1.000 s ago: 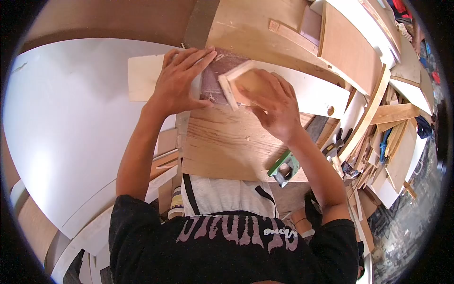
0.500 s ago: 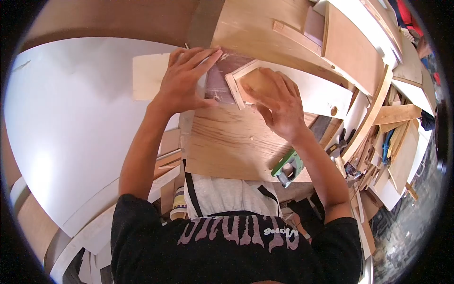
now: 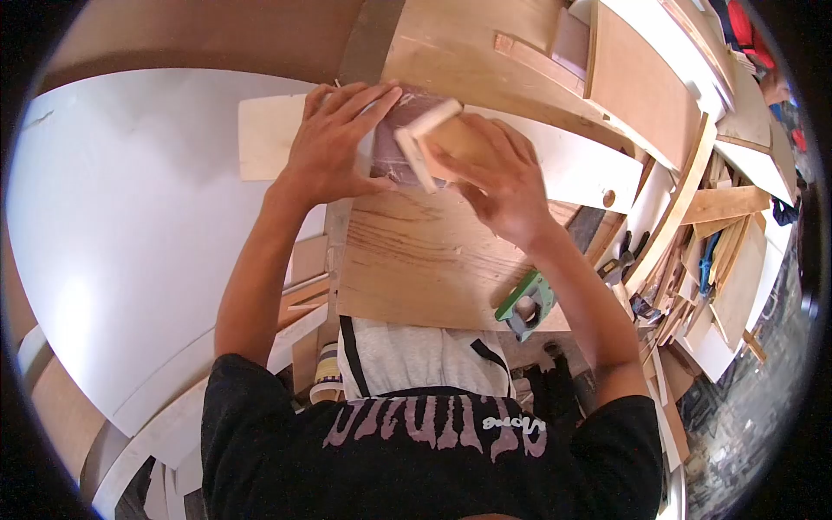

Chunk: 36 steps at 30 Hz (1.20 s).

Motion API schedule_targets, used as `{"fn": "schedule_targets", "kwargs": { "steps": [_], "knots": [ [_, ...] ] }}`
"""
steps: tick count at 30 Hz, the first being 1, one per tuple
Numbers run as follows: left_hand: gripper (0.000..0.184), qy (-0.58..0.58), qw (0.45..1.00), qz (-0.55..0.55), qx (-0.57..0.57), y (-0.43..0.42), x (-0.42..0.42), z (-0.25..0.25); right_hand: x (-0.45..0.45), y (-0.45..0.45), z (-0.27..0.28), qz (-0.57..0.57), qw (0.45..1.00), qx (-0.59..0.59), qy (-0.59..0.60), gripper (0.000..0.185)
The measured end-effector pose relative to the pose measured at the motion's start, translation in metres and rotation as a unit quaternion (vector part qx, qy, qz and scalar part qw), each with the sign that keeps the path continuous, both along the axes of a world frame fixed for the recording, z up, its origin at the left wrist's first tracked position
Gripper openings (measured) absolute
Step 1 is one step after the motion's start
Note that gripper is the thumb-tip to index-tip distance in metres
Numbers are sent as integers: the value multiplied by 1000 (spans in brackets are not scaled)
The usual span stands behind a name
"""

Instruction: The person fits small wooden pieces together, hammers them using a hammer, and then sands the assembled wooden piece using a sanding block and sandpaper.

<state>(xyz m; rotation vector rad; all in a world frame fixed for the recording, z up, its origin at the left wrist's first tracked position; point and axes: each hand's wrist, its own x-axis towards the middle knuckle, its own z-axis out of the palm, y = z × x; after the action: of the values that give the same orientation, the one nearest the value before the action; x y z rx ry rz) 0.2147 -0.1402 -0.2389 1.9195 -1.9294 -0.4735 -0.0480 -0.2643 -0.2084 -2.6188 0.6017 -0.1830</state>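
Note:
My right hand (image 3: 507, 178) is closed around a small wooden piece (image 3: 416, 143) with pale raised strips meeting at an angle, partly blurred by motion. Under it lies a dusty purple-brown sheet of sandpaper (image 3: 387, 154) on a long pale board (image 3: 572, 165) with a round hole near its right end. My left hand (image 3: 334, 143) spans the board at the sandpaper's left side, fingers over the far part and thumb by the near edge, pressing the sheet down. Beneath the board is a plywood panel (image 3: 416, 260).
A green-and-grey tool handle (image 3: 526, 303) rests at the panel's near right corner. A big white sheet (image 3: 130, 217) covers the left side. Wood offcuts (image 3: 728, 208) and more panels (image 3: 646, 82) are piled to the right. A striped container (image 3: 328, 373) stands below.
My right hand has moved left with the wooden piece, sliding it across the sandpaper towards my left hand. My left hand stays nearly in place.

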Motion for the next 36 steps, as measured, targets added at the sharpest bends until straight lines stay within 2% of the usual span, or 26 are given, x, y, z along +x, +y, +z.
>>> {"fn": "schedule_targets", "kwargs": {
  "steps": [3,8,14,19,21,25,27,32,36],
  "knots": [
    [128,-3,1000,7,5,0,0,0,21,3,5,7,1000,3,2,68],
    [128,7,1000,-6,-2,-1,1,-2,-16,2,10,-14,999,4,43,66],
    [129,14,1000,-2,-8,0,0,0,15,2,5,-3,1000,8,-6,69],
    [128,18,1000,1,-15,0,3,0,-4,7,6,-11,1000,7,20,69],
    [118,22,1000,4,-16,1,0,3,-12,9,5,-12,999,11,28,69],
    [119,28,999,4,-17,1,-1,-1,12,5,9,-17,1000,2,7,63],
    [131,24,1000,6,3,1,1,-2,22,4,10,-7,1000,1,-15,63],
    [132,19,1000,-5,1,0,3,-3,-2,7,8,-17,999,4,46,66],
    [132,14,1000,-5,4,2,2,-3,0,7,7,-12,1000,0,29,62]
  ]
}}
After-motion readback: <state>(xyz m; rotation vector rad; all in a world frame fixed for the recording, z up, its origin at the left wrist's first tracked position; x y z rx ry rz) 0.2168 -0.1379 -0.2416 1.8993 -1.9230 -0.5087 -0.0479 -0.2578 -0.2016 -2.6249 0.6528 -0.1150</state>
